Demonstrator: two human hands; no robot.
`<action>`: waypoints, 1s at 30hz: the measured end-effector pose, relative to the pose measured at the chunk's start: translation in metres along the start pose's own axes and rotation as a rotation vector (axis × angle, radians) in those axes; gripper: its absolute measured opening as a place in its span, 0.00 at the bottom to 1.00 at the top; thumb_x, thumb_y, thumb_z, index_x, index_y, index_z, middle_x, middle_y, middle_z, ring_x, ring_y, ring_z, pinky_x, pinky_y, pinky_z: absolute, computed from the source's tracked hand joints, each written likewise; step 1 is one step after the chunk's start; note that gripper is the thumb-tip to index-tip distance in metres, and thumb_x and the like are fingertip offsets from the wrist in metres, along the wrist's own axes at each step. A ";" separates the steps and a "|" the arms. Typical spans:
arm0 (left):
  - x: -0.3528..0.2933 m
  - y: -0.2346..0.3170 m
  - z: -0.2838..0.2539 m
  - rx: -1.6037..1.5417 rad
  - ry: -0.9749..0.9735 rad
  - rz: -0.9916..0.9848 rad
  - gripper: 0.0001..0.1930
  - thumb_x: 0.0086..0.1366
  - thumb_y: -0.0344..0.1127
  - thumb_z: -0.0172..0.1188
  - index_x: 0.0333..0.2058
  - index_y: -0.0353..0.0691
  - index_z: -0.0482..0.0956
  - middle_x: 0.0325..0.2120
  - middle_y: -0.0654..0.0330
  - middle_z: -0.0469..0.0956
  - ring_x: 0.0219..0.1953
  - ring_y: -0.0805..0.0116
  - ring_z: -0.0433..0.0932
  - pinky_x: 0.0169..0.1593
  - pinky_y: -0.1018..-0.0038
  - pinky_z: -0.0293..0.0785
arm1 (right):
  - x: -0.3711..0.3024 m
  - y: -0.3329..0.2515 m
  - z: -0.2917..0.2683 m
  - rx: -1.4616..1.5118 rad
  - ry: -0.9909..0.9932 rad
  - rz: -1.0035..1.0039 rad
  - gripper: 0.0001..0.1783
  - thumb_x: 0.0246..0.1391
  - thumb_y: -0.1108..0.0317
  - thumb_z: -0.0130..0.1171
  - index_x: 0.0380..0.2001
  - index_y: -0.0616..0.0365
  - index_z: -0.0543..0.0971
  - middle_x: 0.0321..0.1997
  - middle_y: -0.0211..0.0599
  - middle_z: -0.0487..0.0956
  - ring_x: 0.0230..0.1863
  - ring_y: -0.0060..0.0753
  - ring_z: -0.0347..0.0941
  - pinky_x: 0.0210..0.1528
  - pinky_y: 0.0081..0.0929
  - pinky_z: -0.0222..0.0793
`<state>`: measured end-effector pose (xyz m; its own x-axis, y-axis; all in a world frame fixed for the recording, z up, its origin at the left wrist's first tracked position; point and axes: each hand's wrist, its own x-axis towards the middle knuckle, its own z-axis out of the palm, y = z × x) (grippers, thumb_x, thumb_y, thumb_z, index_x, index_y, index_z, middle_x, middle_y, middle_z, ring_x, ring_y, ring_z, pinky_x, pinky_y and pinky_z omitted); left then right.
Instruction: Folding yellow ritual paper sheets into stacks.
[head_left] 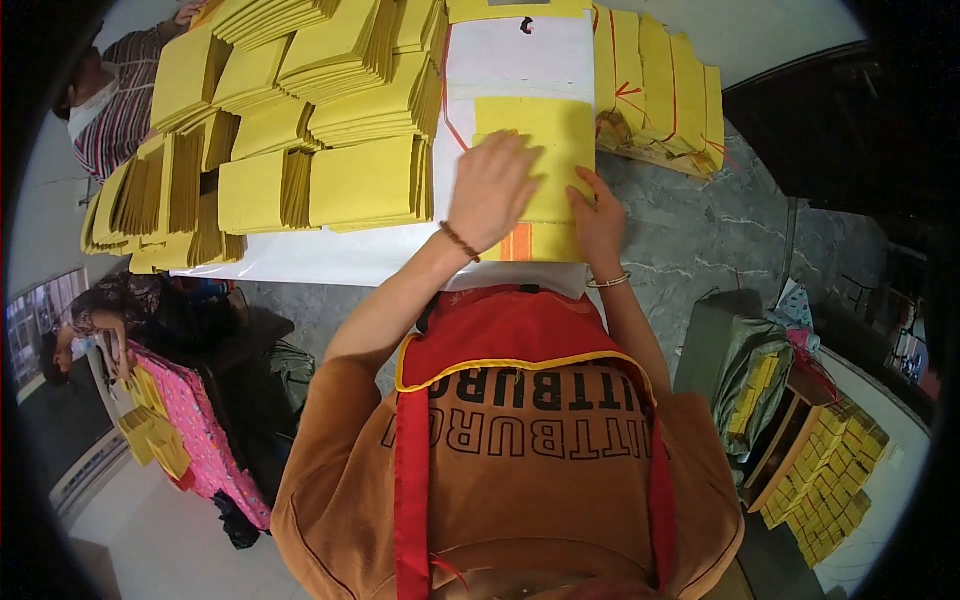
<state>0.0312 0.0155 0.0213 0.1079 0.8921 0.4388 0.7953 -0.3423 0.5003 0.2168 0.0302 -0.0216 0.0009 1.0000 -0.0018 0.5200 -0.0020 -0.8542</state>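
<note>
A sheet of yellow paper [560, 150] lies on the white-covered table in front of me, with an orange striped patch [518, 243] near its lower edge. My left hand [495, 190] rests flat across the paper's left part, fingers stretched out and slightly blurred, palm down. At the paper's right edge is my right hand [601, 225]. Its thumb and forefinger touch the paper with their tips apart, and its other fingers are partly hidden.
Stacks of folded yellow paper [365, 185] crowd the table's left side. Tied yellow bundles [655, 80] stand beyond its right edge. People sit at the far left and lower left, near a pink cloth [180, 410]. Small yellow packs [825, 480] are piled at lower right.
</note>
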 end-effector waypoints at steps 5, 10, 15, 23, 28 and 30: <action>-0.011 0.000 0.028 0.241 -0.289 0.138 0.31 0.57 0.57 0.51 0.56 0.49 0.64 0.58 0.51 0.58 0.61 0.50 0.52 0.60 0.52 0.47 | 0.001 -0.017 -0.009 0.006 -0.125 0.097 0.20 0.48 0.68 0.58 0.47 0.57 0.74 0.48 0.44 0.75 0.51 0.34 0.70 0.50 0.23 0.64; -0.010 -0.002 0.029 0.250 -0.336 0.124 0.32 0.57 0.59 0.50 0.57 0.51 0.62 0.59 0.51 0.56 0.61 0.50 0.51 0.61 0.51 0.44 | -0.018 -0.032 -0.010 -0.347 -0.028 -0.207 0.27 0.49 0.60 0.56 0.53 0.55 0.68 0.59 0.43 0.63 0.58 0.42 0.61 0.56 0.41 0.55; -0.007 -0.004 0.032 0.300 -0.370 0.151 0.33 0.56 0.54 0.51 0.58 0.49 0.60 0.60 0.51 0.54 0.62 0.50 0.49 0.61 0.52 0.42 | -0.030 -0.027 0.007 -0.543 -0.246 -0.639 0.34 0.50 0.50 0.52 0.55 0.60 0.64 0.64 0.47 0.55 0.65 0.47 0.50 0.62 0.57 0.39; -0.013 -0.025 0.020 -0.115 -0.292 0.193 0.33 0.55 0.52 0.53 0.56 0.39 0.61 0.55 0.50 0.59 0.58 0.51 0.55 0.57 0.56 0.51 | -0.031 -0.015 0.015 -0.657 -0.260 -0.559 0.35 0.54 0.52 0.46 0.59 0.64 0.57 0.65 0.50 0.53 0.67 0.47 0.45 0.64 0.53 0.36; -0.009 -0.018 0.012 0.004 -0.410 0.382 0.34 0.53 0.50 0.57 0.55 0.38 0.62 0.51 0.52 0.63 0.53 0.56 0.61 0.53 0.62 0.56 | -0.010 0.028 0.006 -1.933 0.115 -0.800 0.34 0.60 0.51 0.32 0.64 0.56 0.43 0.67 0.45 0.51 0.69 0.42 0.40 0.66 0.44 0.30; -0.013 -0.014 0.015 0.083 -0.365 0.383 0.32 0.52 0.49 0.58 0.53 0.38 0.65 0.51 0.52 0.64 0.53 0.58 0.62 0.51 0.64 0.58 | 0.000 0.030 0.006 -2.230 0.285 -0.853 0.33 0.62 0.51 0.29 0.65 0.54 0.39 0.67 0.44 0.50 0.69 0.41 0.39 0.67 0.42 0.28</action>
<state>0.0278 0.0131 -0.0029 0.5885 0.7573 0.2831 0.7010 -0.6524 0.2880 0.2275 0.0297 -0.0500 -0.6441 0.7571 0.1094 0.2223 0.0483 0.9738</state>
